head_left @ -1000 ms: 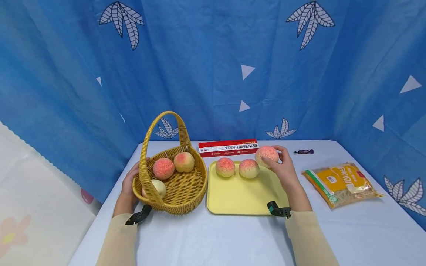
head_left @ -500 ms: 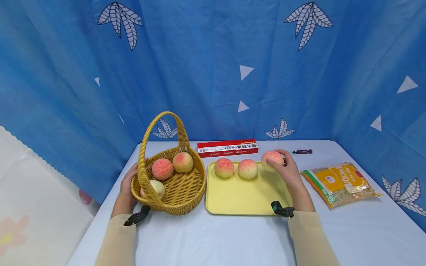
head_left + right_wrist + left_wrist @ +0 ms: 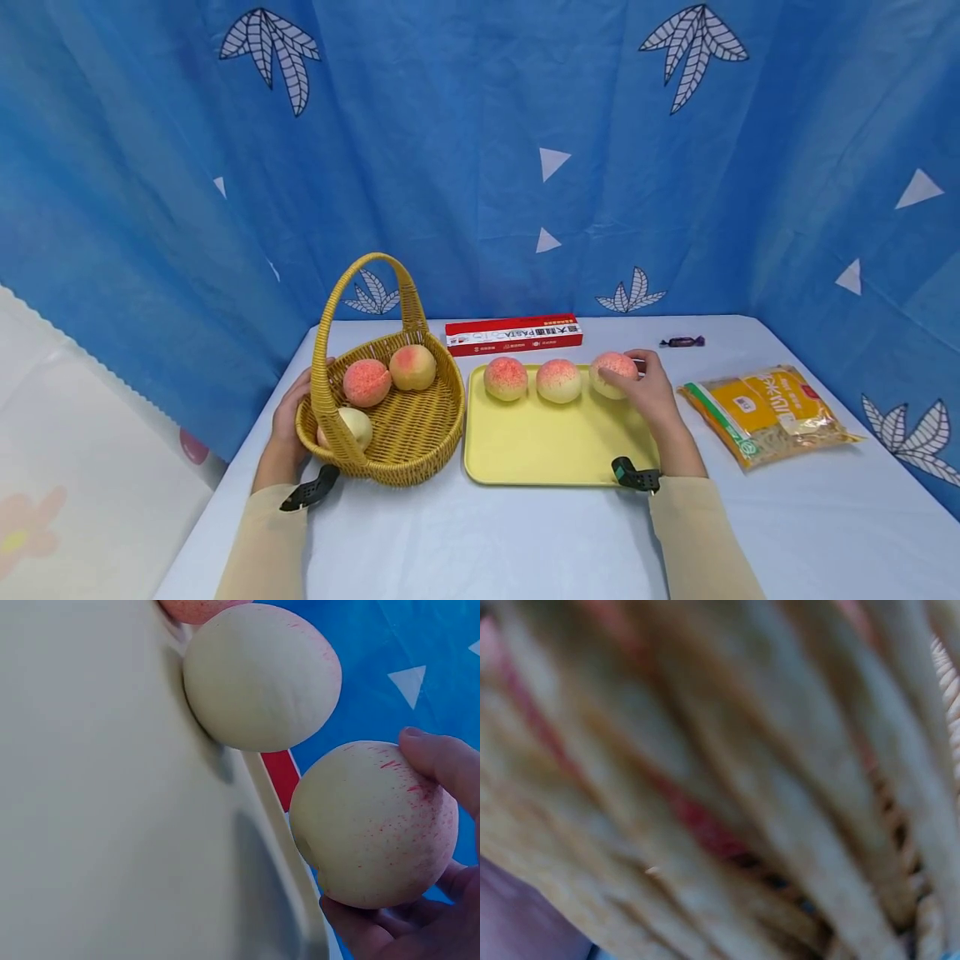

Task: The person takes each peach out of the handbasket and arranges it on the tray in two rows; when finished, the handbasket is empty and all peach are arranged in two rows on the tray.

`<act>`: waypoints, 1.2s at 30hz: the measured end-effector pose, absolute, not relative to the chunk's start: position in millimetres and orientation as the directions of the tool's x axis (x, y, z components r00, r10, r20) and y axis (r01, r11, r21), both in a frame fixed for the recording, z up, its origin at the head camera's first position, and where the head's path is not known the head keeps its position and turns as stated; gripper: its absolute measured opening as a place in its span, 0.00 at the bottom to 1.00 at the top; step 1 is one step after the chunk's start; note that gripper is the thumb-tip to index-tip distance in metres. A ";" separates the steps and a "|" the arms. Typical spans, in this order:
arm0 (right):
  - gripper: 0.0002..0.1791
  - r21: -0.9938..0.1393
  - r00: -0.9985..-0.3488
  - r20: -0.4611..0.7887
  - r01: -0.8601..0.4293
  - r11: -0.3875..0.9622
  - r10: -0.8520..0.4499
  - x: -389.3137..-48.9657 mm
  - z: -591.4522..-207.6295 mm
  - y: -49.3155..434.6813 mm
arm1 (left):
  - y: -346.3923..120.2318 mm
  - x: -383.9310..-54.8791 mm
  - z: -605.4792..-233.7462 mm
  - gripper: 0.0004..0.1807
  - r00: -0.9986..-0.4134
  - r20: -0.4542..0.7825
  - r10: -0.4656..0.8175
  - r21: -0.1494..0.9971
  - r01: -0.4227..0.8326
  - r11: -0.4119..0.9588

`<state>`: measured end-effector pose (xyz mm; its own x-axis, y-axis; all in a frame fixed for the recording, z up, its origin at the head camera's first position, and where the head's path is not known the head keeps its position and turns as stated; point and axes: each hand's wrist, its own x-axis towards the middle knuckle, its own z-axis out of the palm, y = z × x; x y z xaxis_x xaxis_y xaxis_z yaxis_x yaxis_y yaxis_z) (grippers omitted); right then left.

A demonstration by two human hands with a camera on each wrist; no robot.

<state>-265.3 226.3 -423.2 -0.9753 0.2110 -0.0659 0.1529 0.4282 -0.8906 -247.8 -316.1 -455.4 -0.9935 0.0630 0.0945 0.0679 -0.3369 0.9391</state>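
Note:
In the head view my left hand (image 3: pixel 289 417) holds the left side of a yellow wicker basket (image 3: pixel 450 429) with a tall arched handle. The basket contains a pink peach (image 3: pixel 367 382), a yellow-pink peach (image 3: pixel 412 367) and a pale peach (image 3: pixel 359 426) partly behind the handle. Blurred wicker fills the left wrist view. My right hand (image 3: pixel 651 392) grips a speckled pink-and-cream peach (image 3: pixel 371 825) between thumb and fingers, at the far right part of a yellow tray (image 3: pixel 547 450). Two similar peaches, one redder (image 3: pixel 506 379) and one paler (image 3: pixel 558 381), sit in a row to its left.
A red pasta box (image 3: pixel 513 335) lies behind the tray. At the right are a small purple wrapped candy (image 3: pixel 682 342) and an orange plastic food bag (image 3: pixel 768 417). A blue curtain (image 3: pixel 480 167) hangs behind the white-covered table (image 3: pixel 420 542).
My right hand has moved a little right and down with its peach, lining it up with the two others on the tray. The left hand stays at the basket.

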 end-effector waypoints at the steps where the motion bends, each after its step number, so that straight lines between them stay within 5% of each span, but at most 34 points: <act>1: 0.48 -0.889 -0.976 -0.070 0.156 0.431 0.207 -265.8 -424.4 226.6 | -315.4 -247.0 -454.7 0.27 -0.994 0.095 0.060 0.941 0.069 -0.332; 22: 0.47 -0.881 -0.978 -0.085 0.163 0.443 0.191 -273.4 -443.4 226.1 | -313.4 -247.7 -456.0 0.28 -0.993 0.112 0.050 0.946 0.091 -0.312; 36: 0.41 -0.833 -0.994 -0.086 0.106 0.544 0.062 -268.6 -435.7 229.2 | -314.3 -247.4 -455.1 0.27 -0.989 0.124 0.076 0.936 0.092 -0.339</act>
